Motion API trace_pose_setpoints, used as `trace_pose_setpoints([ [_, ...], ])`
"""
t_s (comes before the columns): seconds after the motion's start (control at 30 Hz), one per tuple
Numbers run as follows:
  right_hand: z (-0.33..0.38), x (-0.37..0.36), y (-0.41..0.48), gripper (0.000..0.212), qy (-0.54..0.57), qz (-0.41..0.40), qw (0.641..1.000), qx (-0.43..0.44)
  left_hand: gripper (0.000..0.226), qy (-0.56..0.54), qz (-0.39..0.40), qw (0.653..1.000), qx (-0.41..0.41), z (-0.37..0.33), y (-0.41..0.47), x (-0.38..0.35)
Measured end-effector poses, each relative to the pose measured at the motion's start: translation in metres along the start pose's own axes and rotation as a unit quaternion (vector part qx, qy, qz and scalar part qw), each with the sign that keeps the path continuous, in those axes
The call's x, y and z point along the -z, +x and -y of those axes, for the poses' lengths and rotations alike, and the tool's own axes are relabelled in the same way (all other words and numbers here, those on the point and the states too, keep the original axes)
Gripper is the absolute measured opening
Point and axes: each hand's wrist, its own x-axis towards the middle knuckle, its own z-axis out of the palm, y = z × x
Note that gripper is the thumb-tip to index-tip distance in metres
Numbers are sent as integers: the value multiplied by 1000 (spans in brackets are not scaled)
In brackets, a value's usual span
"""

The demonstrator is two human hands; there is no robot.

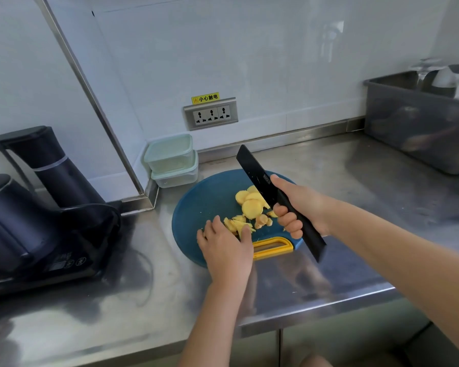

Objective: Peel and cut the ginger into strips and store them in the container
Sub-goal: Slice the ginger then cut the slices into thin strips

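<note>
Lying on round blue cutting board (196, 207): peeled ginger slices (249, 203), pale yellow rounds overlapping mid-board, with smaller cut pieces (236, 225) just in front. Left hand (224, 247) rests on board's near edge, fingertips and thumb touching small pieces; cannot tell whether it pinches any. Right hand (293, 207) wrapped firmly round handle of black knife (257, 174), blade raised, tilted up-left above slices. Board sits on steel counter (329, 168). Two stacked lidded containers (171, 160) behind board in corner. Black kettle (24, 207) left, grey tub (419, 128) right.
</note>
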Motion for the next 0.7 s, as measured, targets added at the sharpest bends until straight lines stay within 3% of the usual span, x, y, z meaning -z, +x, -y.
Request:
trace_pose_setpoints([
  [0.1, -2, 5, -3, 65, -7, -1, 1000, 5, 71, 47, 4, 999, 14, -11, 4, -11],
  [0.4, -4, 9, -6, 66, -28, 13, 999, 14, 74, 35, -15, 997, 62, -27, 14, -19],
  [0.7, -4, 19, -9, 64, -37, 15, 999, 23, 42, -25, -24, 999, -25, -1, 24, -5],
])
